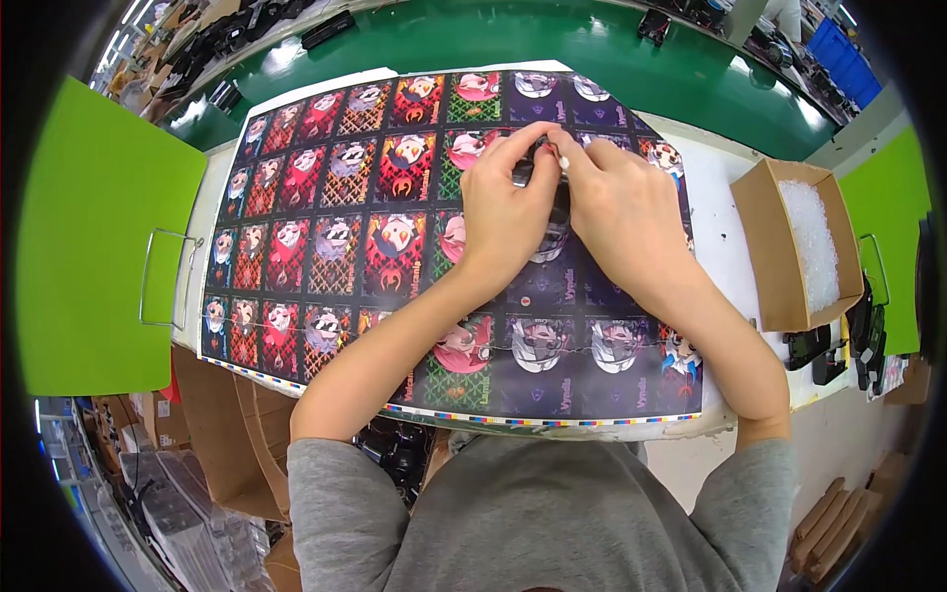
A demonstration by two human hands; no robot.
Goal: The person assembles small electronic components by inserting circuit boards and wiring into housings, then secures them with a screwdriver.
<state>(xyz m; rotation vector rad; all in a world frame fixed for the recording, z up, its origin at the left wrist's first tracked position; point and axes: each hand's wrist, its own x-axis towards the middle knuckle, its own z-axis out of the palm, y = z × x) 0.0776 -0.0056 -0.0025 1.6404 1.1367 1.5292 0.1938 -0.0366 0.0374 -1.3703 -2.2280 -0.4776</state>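
Note:
A large printed sheet [340,202] with rows of cartoon-character pictures lies over the white table top. Above its right half, my left hand [498,202] and my right hand [626,212] meet, fingertips close together. Thumb and forefinger of the left hand are curled around a small dark piece that my fingers mostly cover. My right hand is closed at the same spot, with a tiny whitish bit [563,163] showing by its fingertips. What exactly either hand grips is too hidden to name.
At the right stands an open cardboard box [764,247] of small clear plastic pieces, with black parts [819,350] beside it. Green panels [99,247] flank both sides. Beyond the sheet runs a green bench [513,39]; a brown carton [232,424] sits below left.

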